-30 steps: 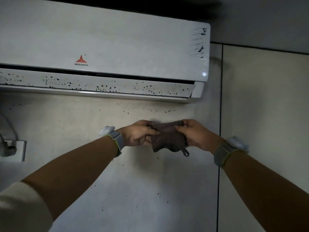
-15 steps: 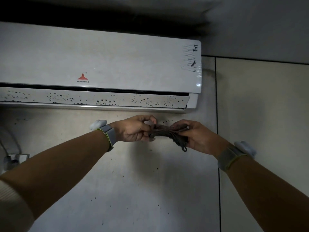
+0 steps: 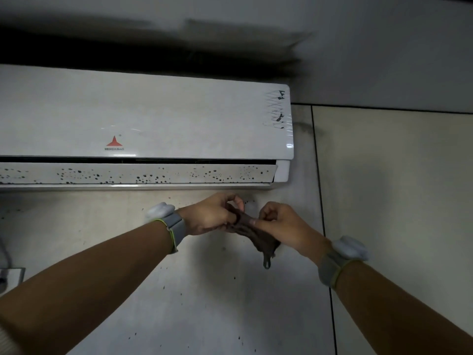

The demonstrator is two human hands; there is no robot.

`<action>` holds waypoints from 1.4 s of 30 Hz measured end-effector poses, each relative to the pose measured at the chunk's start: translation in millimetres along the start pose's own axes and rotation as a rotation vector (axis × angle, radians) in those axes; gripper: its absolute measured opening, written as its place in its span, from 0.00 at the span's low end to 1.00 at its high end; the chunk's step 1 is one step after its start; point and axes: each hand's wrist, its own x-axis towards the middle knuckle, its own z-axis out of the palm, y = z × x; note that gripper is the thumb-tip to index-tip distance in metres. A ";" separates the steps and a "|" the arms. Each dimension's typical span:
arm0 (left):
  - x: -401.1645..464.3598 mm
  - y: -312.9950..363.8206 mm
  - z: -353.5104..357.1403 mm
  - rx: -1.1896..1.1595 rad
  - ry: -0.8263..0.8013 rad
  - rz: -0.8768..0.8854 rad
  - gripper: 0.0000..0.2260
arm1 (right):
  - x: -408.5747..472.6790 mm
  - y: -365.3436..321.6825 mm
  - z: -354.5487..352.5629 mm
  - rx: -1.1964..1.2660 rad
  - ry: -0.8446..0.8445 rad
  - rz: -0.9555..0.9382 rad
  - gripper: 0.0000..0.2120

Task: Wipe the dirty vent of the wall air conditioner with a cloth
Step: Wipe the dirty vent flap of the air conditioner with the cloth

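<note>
A white wall air conditioner (image 3: pixel 153 116) with a red logo hangs at the upper left. Its vent flap (image 3: pixel 138 174) runs along the bottom edge and is covered with black specks. Just below the vent's right end I hold a dark brown cloth (image 3: pixel 258 233) bunched between both hands. My left hand (image 3: pixel 212 216) pinches its left part. My right hand (image 3: pixel 284 224) grips its right part, and a small loop dangles from the cloth's lower corner. Both hands are a little below the unit and do not touch it.
The wall (image 3: pixel 204 303) under the unit carries scattered dark specks. A black seam (image 3: pixel 322 213) runs down the wall right of the unit. A wall socket (image 3: pixel 11 276) with a cable sits at the far left edge. Each wrist wears a grey band.
The view has tilted up, so the unit sits lower in frame. The cloth went from spread flat to bunched between my hands, which have shifted slightly right.
</note>
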 end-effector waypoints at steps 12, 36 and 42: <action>35.7 20.9 47.6 0.388 0.387 0.250 0.09 | -7.9 24.9 16.8 -0.220 0.385 -0.319 0.10; 2.6 59.4 -13.2 0.688 0.837 0.594 0.08 | 31.7 -3.1 -15.6 -0.714 0.600 -0.526 0.24; 0.0 59.4 -57.5 1.006 0.920 0.510 0.07 | 39.8 -3.1 -17.7 -0.871 0.553 -0.455 0.30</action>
